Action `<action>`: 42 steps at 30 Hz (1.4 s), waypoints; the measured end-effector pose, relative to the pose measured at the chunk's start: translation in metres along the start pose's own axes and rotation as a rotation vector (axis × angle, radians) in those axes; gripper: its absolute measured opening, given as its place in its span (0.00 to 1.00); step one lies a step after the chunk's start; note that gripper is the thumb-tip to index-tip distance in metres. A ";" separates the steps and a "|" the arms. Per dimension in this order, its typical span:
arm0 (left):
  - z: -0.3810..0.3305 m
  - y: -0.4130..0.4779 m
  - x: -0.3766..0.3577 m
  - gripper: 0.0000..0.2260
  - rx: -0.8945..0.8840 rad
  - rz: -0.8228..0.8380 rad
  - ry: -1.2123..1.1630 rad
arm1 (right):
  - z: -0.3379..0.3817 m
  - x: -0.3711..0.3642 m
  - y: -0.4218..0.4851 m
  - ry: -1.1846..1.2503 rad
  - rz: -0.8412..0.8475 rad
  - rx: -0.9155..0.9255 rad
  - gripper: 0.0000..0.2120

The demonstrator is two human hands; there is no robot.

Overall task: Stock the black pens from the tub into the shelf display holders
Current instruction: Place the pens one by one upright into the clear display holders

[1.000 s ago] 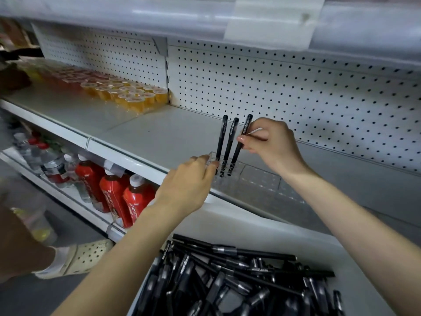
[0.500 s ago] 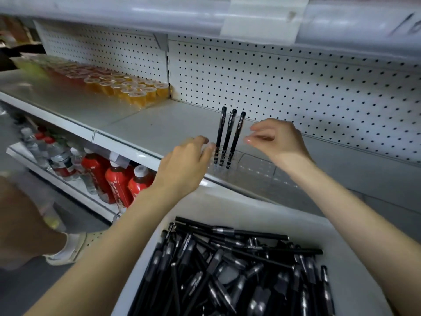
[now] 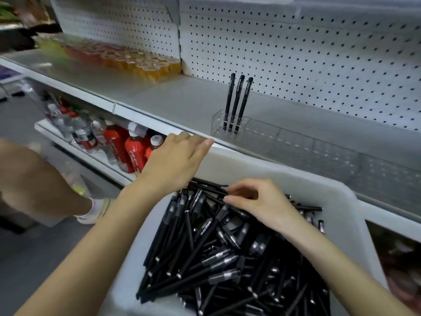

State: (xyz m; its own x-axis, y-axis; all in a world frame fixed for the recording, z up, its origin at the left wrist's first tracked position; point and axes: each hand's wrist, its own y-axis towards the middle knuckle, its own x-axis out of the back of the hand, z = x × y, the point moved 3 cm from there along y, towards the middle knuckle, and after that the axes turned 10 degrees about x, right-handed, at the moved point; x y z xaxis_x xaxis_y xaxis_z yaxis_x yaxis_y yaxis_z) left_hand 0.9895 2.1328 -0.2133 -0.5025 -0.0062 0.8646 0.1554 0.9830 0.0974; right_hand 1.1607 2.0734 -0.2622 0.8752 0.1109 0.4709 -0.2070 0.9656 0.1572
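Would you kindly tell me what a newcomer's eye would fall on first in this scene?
The white tub in the foreground, heaped with loose black pens, draws the eye first, with the right hand reaching into the pile and the left hand by its far rim. Next come three pens standing upright in a clear holder on the grey shelf, before the white pegboard.

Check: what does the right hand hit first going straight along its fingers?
The black pens piled in the tub, just left of the right hand; it may already touch them. Past them, the left hand.
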 end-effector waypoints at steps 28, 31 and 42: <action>-0.014 -0.010 0.006 0.23 -0.172 -0.143 -0.270 | 0.038 0.055 0.014 0.608 -0.257 0.103 0.11; -0.024 -0.019 0.001 0.16 -0.209 -0.053 -0.341 | 0.046 0.067 0.024 0.620 -0.323 0.146 0.12; -0.047 0.012 0.006 0.04 -0.118 0.023 -0.475 | 0.072 0.076 0.057 0.644 -0.398 0.272 0.12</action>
State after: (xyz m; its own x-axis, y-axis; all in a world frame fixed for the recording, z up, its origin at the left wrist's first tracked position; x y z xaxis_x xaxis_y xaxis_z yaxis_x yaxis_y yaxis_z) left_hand 1.0287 2.1362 -0.1840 -0.8261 0.1268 0.5491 0.2527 0.9543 0.1597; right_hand 1.1840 2.1201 -0.1544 0.9688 -0.0351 -0.2453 0.1466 0.8794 0.4530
